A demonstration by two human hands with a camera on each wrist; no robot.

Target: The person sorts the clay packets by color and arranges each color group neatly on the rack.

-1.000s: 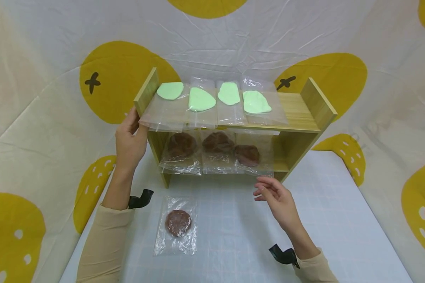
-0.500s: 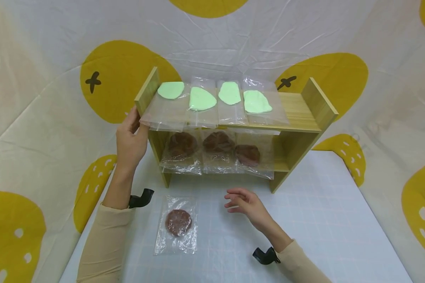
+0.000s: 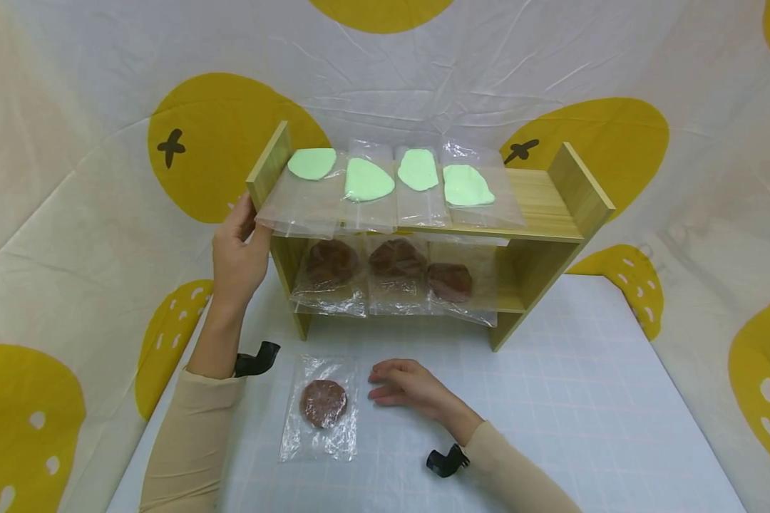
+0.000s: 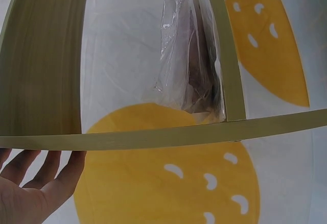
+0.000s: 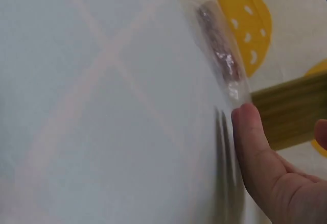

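Right hand (image 3: 406, 385) now beside upright-lying bagged patty (image 3: 323, 403)

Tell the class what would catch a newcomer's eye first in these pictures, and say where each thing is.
First comes the wooden shelf at the back of the table, its top board lined with four clear bags of pale green dough and its lower board with three bags of brown dough. The left hand holds the shelf's left end. On the table in front, the right hand reaches towards a lone brown dough bag.
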